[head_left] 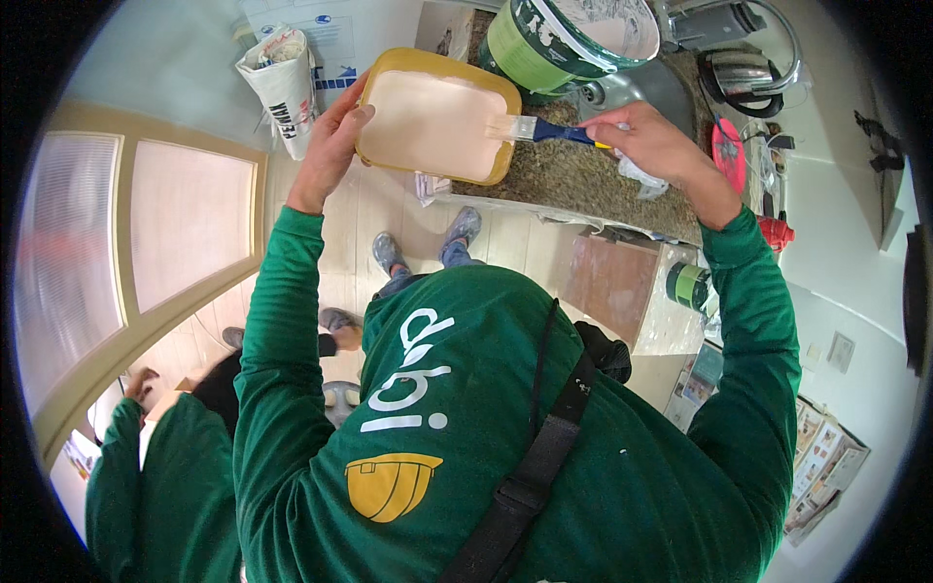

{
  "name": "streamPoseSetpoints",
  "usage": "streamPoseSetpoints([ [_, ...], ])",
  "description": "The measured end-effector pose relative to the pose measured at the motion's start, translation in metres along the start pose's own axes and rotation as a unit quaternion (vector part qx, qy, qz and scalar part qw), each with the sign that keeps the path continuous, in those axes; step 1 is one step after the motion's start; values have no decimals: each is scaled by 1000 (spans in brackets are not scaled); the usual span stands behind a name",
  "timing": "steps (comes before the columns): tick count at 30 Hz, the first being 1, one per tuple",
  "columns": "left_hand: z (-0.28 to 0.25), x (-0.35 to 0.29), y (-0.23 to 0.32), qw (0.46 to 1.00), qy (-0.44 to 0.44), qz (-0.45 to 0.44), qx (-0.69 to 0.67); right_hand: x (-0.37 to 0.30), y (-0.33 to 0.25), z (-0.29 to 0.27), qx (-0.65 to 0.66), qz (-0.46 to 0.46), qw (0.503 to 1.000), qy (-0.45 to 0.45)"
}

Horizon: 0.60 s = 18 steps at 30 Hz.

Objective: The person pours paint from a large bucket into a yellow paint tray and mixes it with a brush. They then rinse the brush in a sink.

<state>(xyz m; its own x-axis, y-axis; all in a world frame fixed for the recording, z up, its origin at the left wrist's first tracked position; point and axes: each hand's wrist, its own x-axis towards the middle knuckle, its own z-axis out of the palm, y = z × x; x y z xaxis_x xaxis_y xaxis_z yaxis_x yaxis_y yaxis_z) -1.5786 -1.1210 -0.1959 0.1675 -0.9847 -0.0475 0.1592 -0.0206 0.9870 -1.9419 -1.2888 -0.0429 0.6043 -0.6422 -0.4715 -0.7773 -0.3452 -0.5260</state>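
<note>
My left hand [335, 146] grips the left edge of a yellow plastic tub [442, 61], fingers beneath and thumb along the side. Pale pinkish-white paint [423, 117] fills the tub. In my right hand [646, 146] is a paintbrush [559, 132] with a blue handle and a metal ferrule. Its light bristles reach over the tub's right rim and touch or hover just above the paint; I cannot tell which. The tub is held up by the near-left corner of a speckled stone counter [583, 189].
A green paint bucket [530, 49] stands on the counter beside a metal sink [671, 92] and a kettle [743, 78]. A white bag [280, 92] is at the left wall. A glazed door [194, 214] and another person in a green sleeve [185, 486] are at left.
</note>
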Motion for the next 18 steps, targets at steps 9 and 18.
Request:
streamPoseSetpoints([
  [9,-2,6,-11,1000,-6,15,-23,-12,-16,-18,-49,43,998,-4],
  [18,-4,8,-17,1000,-5,6,-28,-20,-18,-27,-73,46,996,-5],
])
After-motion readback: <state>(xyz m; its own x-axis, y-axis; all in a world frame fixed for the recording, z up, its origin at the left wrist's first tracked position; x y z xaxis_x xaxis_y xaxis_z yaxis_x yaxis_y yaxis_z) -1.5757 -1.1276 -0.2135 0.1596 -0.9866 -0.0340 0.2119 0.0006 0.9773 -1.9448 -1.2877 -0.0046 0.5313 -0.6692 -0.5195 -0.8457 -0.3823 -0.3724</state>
